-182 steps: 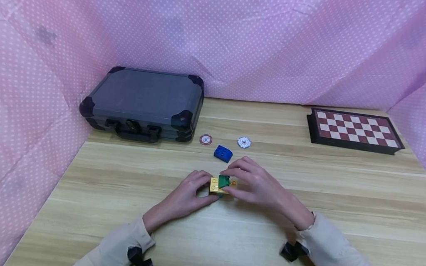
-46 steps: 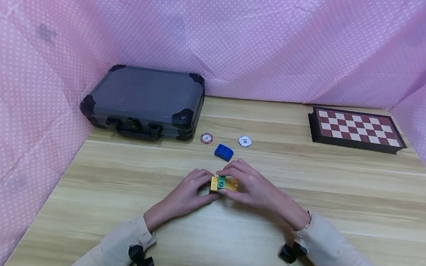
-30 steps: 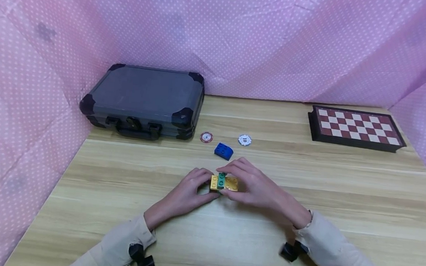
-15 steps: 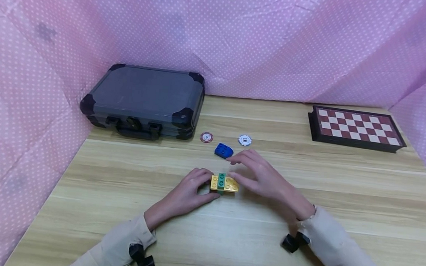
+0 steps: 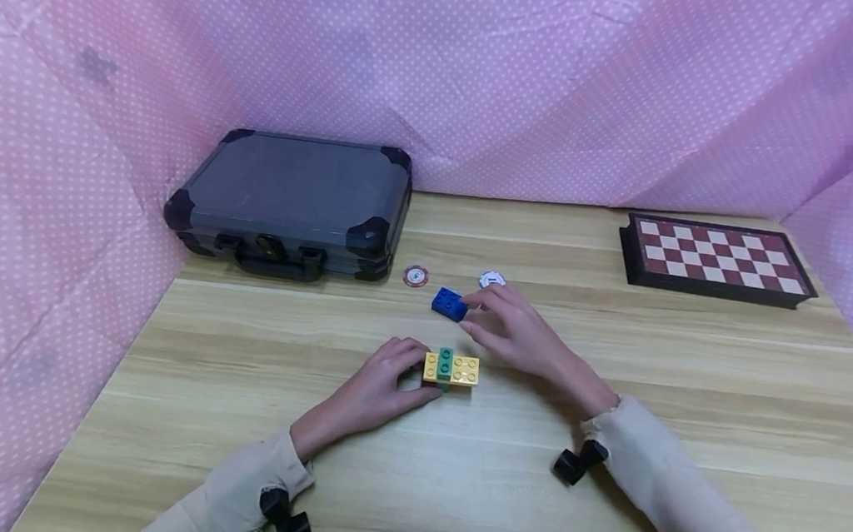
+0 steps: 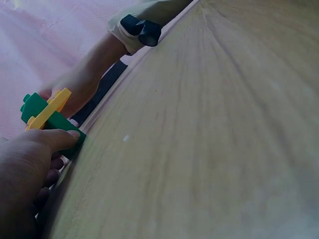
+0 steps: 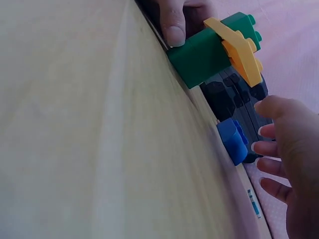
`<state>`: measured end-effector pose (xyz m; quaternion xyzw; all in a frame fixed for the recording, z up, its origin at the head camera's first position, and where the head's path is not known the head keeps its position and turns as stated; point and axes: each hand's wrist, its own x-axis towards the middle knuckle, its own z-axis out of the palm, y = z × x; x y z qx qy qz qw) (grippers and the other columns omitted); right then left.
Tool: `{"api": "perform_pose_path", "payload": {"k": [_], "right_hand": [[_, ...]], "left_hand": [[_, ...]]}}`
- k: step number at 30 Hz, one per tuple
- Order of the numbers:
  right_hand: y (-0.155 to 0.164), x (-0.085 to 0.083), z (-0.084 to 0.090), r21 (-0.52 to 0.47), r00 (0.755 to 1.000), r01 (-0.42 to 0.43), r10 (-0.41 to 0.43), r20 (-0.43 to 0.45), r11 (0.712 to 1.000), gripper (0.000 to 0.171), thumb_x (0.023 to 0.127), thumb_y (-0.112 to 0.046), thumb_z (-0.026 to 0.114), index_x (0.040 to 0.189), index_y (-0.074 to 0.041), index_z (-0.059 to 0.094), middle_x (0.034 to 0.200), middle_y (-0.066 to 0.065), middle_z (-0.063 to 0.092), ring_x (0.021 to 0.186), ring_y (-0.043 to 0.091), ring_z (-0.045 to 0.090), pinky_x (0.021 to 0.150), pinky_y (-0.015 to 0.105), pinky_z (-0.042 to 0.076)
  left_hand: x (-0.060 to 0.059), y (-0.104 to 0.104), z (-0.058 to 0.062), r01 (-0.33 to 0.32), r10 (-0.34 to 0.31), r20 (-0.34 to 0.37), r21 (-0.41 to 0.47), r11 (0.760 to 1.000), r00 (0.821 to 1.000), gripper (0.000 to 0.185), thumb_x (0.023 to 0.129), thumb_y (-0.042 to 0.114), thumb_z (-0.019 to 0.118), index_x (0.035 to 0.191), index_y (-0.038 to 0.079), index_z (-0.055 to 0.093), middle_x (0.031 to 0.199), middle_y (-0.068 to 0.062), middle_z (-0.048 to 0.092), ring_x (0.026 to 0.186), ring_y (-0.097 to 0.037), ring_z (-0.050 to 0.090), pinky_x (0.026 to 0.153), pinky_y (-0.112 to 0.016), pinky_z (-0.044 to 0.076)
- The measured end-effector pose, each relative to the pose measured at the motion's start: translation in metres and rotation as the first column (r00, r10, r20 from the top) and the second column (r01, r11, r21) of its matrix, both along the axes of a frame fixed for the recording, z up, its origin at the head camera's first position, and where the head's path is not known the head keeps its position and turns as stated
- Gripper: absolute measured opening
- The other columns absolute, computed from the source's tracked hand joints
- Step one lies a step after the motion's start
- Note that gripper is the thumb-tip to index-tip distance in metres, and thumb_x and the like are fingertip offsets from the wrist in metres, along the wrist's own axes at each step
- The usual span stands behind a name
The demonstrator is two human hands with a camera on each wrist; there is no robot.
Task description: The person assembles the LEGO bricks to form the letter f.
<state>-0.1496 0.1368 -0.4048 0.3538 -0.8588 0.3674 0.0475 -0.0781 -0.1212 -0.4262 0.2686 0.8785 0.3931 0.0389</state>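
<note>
A yellow plate [image 5: 463,370] sits crossed with a green brick [image 5: 445,364] on the wooden table [image 5: 234,418]. My left hand [image 5: 418,374] grips the left end of this assembly, its thumb [image 6: 67,135] against the green brick [image 6: 34,106]. My right hand [image 5: 468,315] hovers at a blue brick [image 5: 449,304] just behind, with fingers spread and nothing held. In the right wrist view the blue brick [image 7: 233,139] lies a little in front of the fingertips [image 7: 259,148], apart from them, and the green brick [image 7: 207,52] carries the yellow plate [image 7: 240,50].
A closed grey case [image 5: 292,197] stands at the back left and a red-and-white checkerboard box [image 5: 716,259] at the back right. A red chip [image 5: 416,276] and a white chip [image 5: 491,279] lie behind the blue brick. Pink dotted cloth walls the table.
My right hand let go of the yellow-and-green assembly and moved back to the blue brick. My left hand kept its hold on the assembly.
</note>
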Motion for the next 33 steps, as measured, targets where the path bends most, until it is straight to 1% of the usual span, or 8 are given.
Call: {"api": "perform_pose_path", "payload": {"k": [5, 12, 17, 25, 33], "right_hand": [[-0.003, -0.006, -0.006, 0.000, 0.999, 0.018, -0.018, -0.039, 1.000, 0.034, 0.098, -0.024, 0.073, 0.125, -0.004, 0.067, 0.122, 0.009, 0.064, 0.115, 0.028, 0.058, 0.100, 0.051, 0.048], [-0.008, -0.011, -0.015, 0.012, 0.998, 0.060, -0.059, -0.022, 0.998, 0.035, 0.097, -0.024, 0.074, 0.126, -0.006, 0.067, 0.121, 0.009, 0.064, 0.113, 0.027, 0.056, 0.096, 0.048, 0.050], [-0.011, -0.012, -0.017, 0.030, 0.996, 0.087, -0.086, -0.029, 0.996, 0.039, 0.095, -0.027, 0.077, 0.127, -0.006, 0.067, 0.118, 0.008, 0.063, 0.109, 0.026, 0.054, 0.091, 0.045, 0.050], [-0.015, -0.014, -0.019, 0.068, 0.995, 0.101, -0.099, -0.033, 0.993, 0.042, 0.095, -0.028, 0.077, 0.129, -0.005, 0.066, 0.122, 0.010, 0.064, 0.117, 0.029, 0.054, 0.100, 0.049, 0.047], [-0.020, -0.013, -0.016, 0.123, 0.992, 0.122, -0.122, -0.004, 0.985, 0.047, 0.096, -0.032, 0.075, 0.133, -0.005, 0.063, 0.128, 0.011, 0.064, 0.122, 0.031, 0.053, 0.104, 0.051, 0.044]], "left_hand": [[0.001, 0.000, 0.000, 0.001, -0.001, 0.000, 0.008, 1.000, 1.000, 0.039, 0.090, 0.025, 0.084, 0.124, 0.009, 0.070, 0.122, 0.001, 0.065, 0.111, -0.013, 0.056, 0.094, -0.037, 0.052], [0.001, 0.000, 0.000, -0.002, 0.002, -0.010, 0.008, 1.000, 1.000, 0.038, 0.090, 0.025, 0.084, 0.122, 0.008, 0.071, 0.121, 0.002, 0.065, 0.111, -0.013, 0.056, 0.093, -0.036, 0.052], [0.001, 0.001, 0.000, 0.003, -0.003, -0.020, 0.009, 1.000, 1.000, 0.037, 0.090, 0.025, 0.084, 0.121, 0.008, 0.071, 0.121, 0.002, 0.065, 0.110, -0.013, 0.056, 0.093, -0.036, 0.052], [0.000, 0.000, 0.000, 0.004, -0.003, -0.025, 0.011, 1.000, 1.000, 0.037, 0.090, 0.024, 0.084, 0.120, 0.008, 0.072, 0.121, 0.002, 0.065, 0.110, -0.013, 0.055, 0.093, -0.036, 0.052], [0.001, 0.000, 0.001, -0.001, 0.001, -0.022, 0.002, 1.000, 1.000, 0.037, 0.090, 0.025, 0.084, 0.121, 0.008, 0.071, 0.121, 0.002, 0.065, 0.110, -0.013, 0.055, 0.094, -0.037, 0.052]]}}
